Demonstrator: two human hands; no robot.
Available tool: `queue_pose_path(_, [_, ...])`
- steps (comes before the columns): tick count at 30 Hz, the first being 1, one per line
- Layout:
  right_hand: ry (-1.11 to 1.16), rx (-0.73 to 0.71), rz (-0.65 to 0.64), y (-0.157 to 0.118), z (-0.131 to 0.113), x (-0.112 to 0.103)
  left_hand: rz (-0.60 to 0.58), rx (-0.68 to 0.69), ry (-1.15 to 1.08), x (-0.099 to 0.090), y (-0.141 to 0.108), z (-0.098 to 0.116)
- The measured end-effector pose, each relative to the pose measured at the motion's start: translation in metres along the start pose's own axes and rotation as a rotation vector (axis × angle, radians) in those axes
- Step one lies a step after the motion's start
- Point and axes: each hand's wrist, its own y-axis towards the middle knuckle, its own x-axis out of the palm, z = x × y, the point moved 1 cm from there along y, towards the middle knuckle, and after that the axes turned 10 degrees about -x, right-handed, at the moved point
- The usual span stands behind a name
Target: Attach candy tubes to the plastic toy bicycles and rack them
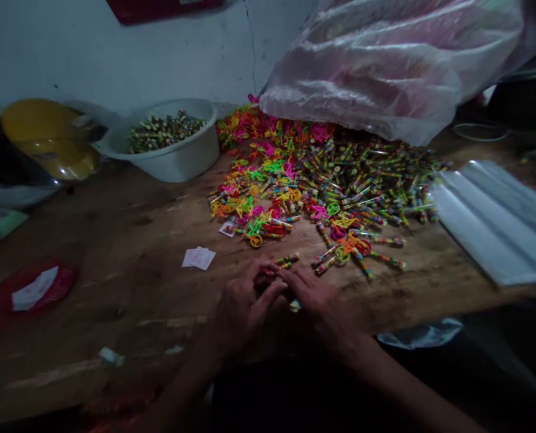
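My left hand [243, 304] is at the table's front edge with its fingers curled round small printed tubes [288, 261], whose ends stick out past the fingertips. Close against it, my right hand [316, 300] bends its fingers over the same little bunch. A pale tube end [295, 306] shows beneath the right fingers. The rest of the bunch is dark and hidden by the hands. Just beyond lies a group of similar tubes [387, 242] with bright plastic pieces [350, 246], some of them ring-shaped. Small white paper slips [202, 258] are left of the hands.
A large heap of tubes [362, 171] and coloured plastic pieces [268, 165] covers the back. A white basin [182, 159] holds more tubes. A clear plastic bag [385, 78] hangs over the heap. Flat plastic sleeves [497, 222] lie right; a red dish [65, 282] sits left.
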Motion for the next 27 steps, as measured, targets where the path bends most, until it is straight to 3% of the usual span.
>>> queue_pose_path(4, [-0.16, 0.11, 0.069, -0.045, 0.029, -0.03, 0.15, 0.093, 0.265, 0.011, 0.014, -0.006])
queue_pose_path(7, [-0.323, 0.161, 0.039, -0.058, 0.047, -0.049, 0.178, 0.163, 0.511, 0.02, 0.02, -0.019])
queue_pose_path(14, [-0.614, 0.134, -0.314, -0.024, 0.057, -0.065, 0.334, 0.171, 0.47, 0.014, 0.008, -0.038])
queue_pose_path(18, [-0.637, 0.035, -0.438, -0.011, 0.063, -0.061, 0.289, 0.118, 0.498, 0.013, -0.001, -0.04])
queue_pose_path(20, [-0.592, -0.066, -0.417, -0.005, 0.062, -0.057, 0.275, 0.1, 0.508, 0.012, -0.003, -0.042])
queue_pose_path(23, [-0.513, -0.14, -0.276, 0.001, 0.056, -0.047, 0.194, 0.111, 0.551, 0.004, -0.005, -0.046])
queue_pose_path(27, [-0.328, 0.048, -0.158, 0.005, 0.047, -0.023, 0.146, 0.083, 0.648, -0.021, -0.015, -0.059])
